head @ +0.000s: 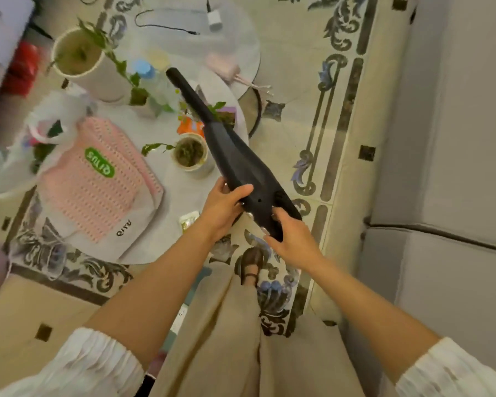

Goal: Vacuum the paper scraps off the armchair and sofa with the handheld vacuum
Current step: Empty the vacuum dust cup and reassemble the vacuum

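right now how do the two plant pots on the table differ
The big white pot stands at the table's far left and trails a long leafy vine; the small pot sits nearer the handheld vacuum with one short leafy stem. The big pot is much wider and taller. Both are pale, round and upright, open at the top.

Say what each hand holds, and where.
Both grip the handheld vacuum: left hand round its rear body, right hand at the handle end.
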### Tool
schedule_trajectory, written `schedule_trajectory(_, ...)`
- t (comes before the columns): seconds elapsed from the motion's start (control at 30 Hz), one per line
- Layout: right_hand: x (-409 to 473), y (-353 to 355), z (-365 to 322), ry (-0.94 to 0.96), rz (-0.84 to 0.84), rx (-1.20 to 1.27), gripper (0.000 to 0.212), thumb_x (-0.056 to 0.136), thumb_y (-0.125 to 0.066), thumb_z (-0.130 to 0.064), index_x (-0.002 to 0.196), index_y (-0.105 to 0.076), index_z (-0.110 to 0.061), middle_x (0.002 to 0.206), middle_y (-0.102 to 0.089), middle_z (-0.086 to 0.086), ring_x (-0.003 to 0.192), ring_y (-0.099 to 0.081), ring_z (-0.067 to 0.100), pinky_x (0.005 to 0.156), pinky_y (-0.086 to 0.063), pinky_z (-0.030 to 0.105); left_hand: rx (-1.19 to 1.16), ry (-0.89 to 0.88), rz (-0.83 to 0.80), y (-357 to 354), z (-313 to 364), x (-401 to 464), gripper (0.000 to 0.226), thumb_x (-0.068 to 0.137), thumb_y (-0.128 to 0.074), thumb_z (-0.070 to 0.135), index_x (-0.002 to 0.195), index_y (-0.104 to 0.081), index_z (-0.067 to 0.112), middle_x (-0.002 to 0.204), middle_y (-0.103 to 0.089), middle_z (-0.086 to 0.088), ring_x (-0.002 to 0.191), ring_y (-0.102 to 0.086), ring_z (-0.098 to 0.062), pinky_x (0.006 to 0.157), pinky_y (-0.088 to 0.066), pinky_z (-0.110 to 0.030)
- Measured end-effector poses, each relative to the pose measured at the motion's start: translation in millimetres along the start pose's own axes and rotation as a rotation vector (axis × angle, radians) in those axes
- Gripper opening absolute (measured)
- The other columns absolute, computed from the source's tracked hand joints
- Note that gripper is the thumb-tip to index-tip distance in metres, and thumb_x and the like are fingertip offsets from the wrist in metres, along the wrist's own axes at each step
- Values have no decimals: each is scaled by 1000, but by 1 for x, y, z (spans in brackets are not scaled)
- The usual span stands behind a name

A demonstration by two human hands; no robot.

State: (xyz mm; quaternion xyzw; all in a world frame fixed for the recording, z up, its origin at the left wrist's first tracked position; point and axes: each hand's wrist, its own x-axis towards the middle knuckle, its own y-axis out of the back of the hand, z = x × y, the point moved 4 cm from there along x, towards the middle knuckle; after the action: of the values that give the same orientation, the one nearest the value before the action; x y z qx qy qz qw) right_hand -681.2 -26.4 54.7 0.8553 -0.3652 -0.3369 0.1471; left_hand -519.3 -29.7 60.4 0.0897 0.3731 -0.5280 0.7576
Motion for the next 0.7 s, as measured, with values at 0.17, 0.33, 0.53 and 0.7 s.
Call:
schedule_trajectory(0.17, 39, -51, -50, 212, -166, -86, 45, 91, -62, -16, 134, -50, -14, 115, -65, 6, 105, -62, 21, 86, -43, 21, -226, -52, 150, 93, 8, -8, 44, 76, -67, 14, 119, -57, 14, 104, -70, -2, 94, -69, -14, 74, -56, -26)
schedule_trajectory(0.33, 86, -122, -97, 335, -363, -157, 47, 92, -56, -11, 137, -46, -15, 117, -62, 8, 105, -61, 26, 90, -52, 40, -341, -65, 326, 196, 5, -12, 21, 92, -56, 15, 113, -58, 11, 97, -68, -2, 95, -65, -18, 77, -58, -31)
schedule_trajectory(0.53, 152, -166, -116, 294, -339, -337, 55, 94, -54, -5, 145, -41, -19, 128, -61, 11, 114, -59, 32, 99, -47, 40, -502, 3, 491, 255, -4, 24, 16, 94, -60, 19, 108, -63, 13, 97, -70, -3, 100, -64, -23, 87, -55, -39)
schedule_trajectory(0.7, 184, -178, -102, 271, -260, -444, 54, 95, -49, -4, 146, -41, -21, 117, -64, 13, 107, -61, 31, 91, -50, 39, -481, 56, 452, 267, -16, 60, 32, 98, -56, 22, 129, -53, 15, 118, -66, -6, 109, -64, -26, 84, -56, -39)
